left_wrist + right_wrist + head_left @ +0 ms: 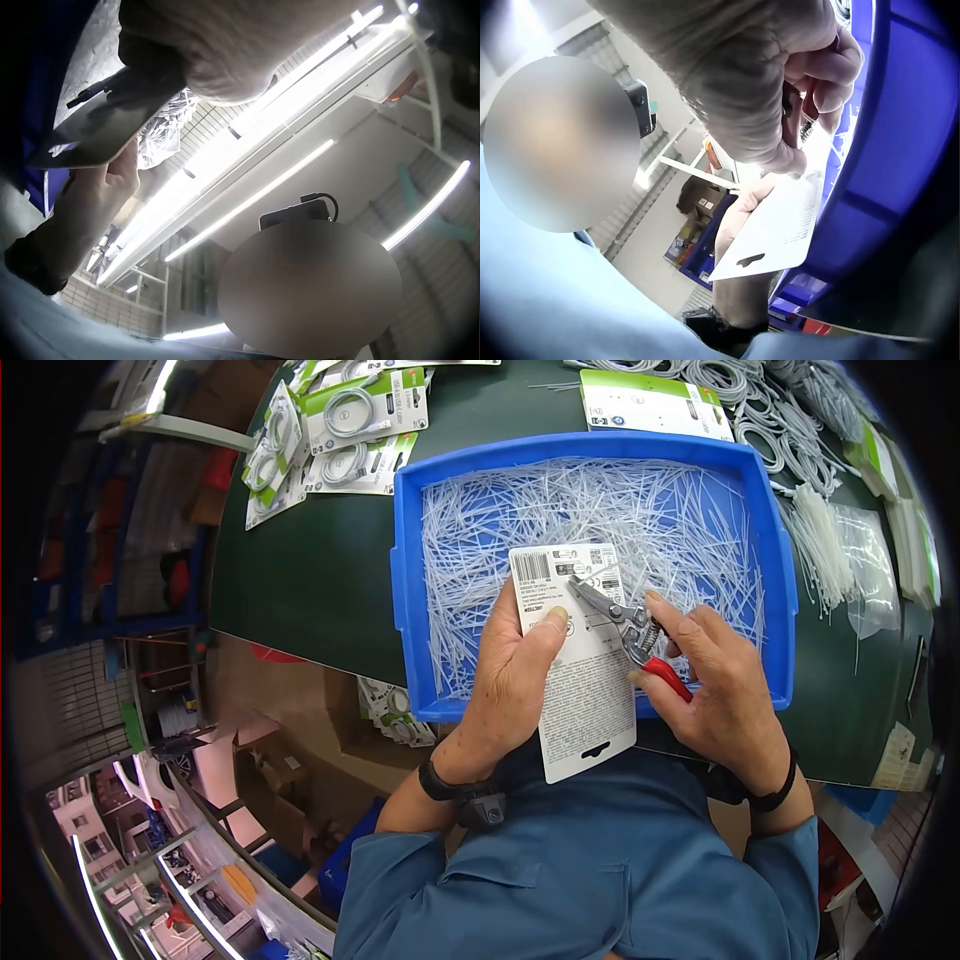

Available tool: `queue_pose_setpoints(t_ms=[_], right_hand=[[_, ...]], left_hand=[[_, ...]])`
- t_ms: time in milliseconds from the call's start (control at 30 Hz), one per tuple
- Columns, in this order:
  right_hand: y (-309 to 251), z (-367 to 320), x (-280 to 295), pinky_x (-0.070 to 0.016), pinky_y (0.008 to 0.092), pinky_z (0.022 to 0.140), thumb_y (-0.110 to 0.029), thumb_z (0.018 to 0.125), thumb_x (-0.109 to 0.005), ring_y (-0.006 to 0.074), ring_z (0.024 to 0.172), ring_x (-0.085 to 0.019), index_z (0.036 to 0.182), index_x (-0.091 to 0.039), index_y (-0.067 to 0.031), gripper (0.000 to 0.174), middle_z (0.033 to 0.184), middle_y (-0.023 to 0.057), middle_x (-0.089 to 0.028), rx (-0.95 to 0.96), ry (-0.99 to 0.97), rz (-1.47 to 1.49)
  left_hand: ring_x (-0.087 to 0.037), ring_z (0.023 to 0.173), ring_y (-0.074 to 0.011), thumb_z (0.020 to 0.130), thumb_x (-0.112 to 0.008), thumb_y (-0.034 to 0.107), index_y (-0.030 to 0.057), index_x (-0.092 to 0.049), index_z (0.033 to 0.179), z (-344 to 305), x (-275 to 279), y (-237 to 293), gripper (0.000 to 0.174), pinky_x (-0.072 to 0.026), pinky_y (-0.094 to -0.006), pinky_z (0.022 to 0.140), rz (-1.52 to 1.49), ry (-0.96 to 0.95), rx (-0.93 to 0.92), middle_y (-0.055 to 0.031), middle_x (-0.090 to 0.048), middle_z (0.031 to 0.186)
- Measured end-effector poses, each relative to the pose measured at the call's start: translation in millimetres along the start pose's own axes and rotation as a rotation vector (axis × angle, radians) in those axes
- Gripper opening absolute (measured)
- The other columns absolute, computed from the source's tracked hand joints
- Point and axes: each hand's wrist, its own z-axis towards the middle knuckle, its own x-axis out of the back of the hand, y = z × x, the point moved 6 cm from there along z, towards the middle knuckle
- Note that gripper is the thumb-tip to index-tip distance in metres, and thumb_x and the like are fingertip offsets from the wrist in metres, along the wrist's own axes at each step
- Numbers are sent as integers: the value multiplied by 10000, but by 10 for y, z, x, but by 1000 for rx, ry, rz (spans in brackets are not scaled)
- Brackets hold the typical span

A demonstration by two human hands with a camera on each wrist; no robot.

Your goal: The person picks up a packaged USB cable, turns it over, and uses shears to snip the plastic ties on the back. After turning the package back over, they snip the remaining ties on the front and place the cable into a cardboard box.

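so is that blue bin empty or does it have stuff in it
Not empty: the blue bin holds loose white strips scattered over most of its floor, with some blue showing through.

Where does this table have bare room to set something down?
The widest bare patch of the green table lies left of the blue tray, below the packaged cables. A smaller one lies right of the tray, below the clear bag. It is crowded at the upper right with coiled cables, and inside the tray with white strips.

Downward head view and near, upward-tilted wrist views, all sharing the hands.
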Motion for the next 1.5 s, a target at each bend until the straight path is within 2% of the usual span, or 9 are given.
queue_pose_setpoints(t_ms=[400, 600, 733, 767, 867, 900, 933, 1067, 1500], right_hand=[[126, -157, -72, -517, 434, 640, -117, 819, -861, 323, 708, -639, 1452, -601, -44, 688, 885, 161, -611, -18, -26, 56], [94, -81, 126, -522, 374, 658, -102, 804, -871, 251, 715, -618, 1456, -606, -33, 707, 912, 132, -624, -14, 49, 156], [20, -1, 255, -515, 348, 656, -89, 788, -885, 205, 712, -588, 1463, -608, -29, 732, 914, 103, -618, 16, 108, 200], [-6, 22, 271, -515, 348, 658, -87, 783, -887, 207, 711, -588, 1464, -608, -32, 739, 917, 104, -620, 23, 114, 200], [-110, 84, 276, -515, 347, 663, -82, 769, -890, 214, 713, -591, 1469, -607, -42, 756, 921, 110, -622, 54, 92, 187], [-155, 99, 263, -515, 346, 663, -80, 766, -889, 215, 715, -593, 1470, -606, -45, 760, 921, 112, -621, 73, 71, 173], [-203, 101, 227, -515, 346, 664, -79, 762, -889, 216, 718, -595, 1471, -606, -48, 764, 921, 115, -620, 91, 44, 165], [-368, 83, 47, -518, 392, 704, -102, 746, -905, 291, 763, -613, 1482, -596, -67, 800, 947, 142, -615, 181, -73, 183], [-589, 239, 7, -496, 381, 689, -87, 697, -915, 269, 750, -590, 1464, -619, -64, 823, 945, 118, -613, 229, -144, 129]], left_hand=[[-696, 1148, -201, 1049, -536, 78, -48, -454, 1463, -60, 161, -65, 440, -583, -364, 991, -26, 34, 198, -167, -665, 1297], [-696, 1200, -234, 1023, -680, 104, -47, -525, 1436, -149, 474, 208, 466, -571, -392, 1043, -5, 115, 46, -179, -681, 1352], [-727, 1097, -263, 1059, -691, 281, 20, -612, 1363, -115, 746, 357, 409, -595, -414, 974, -234, 181, -58, -138, -727, 1259], [-688, 955, -240, 1098, -612, 310, 38, -635, 1307, -127, 753, 373, 344, -582, -401, 870, -283, 268, -39, -80, -710, 1074], [-556, 822, -184, 1105, -572, 340, 32, -632, 1259, -31, 818, 363, 350, -507, -360, 773, -516, -14, -74, -30, -581, 874], [-456, 703, -149, 1103, -573, 322, 89, -636, 1078, -11, 756, 393, 243, -424, -312, 654, -488, -33, -148, -7, -498, 754], [-466, 714, -147, 1069, -611, 315, 109, -598, 998, 78, 774, 368, 218, -444, -317, 677, -543, -312, -168, 2, -499, 756], [-453, 716, -147, 1060, -618, 337, 141, -527, 907, 262, 745, 367, 265, -454, -320, 699, -529, -551, -191, 14, -480, 770], [-425, 710, -130, 1037, -674, 426, 114, -574, 886, 174, 434, 401, 361, -419, -261, 638, -456, -541, -167, 2, -447, 783]])
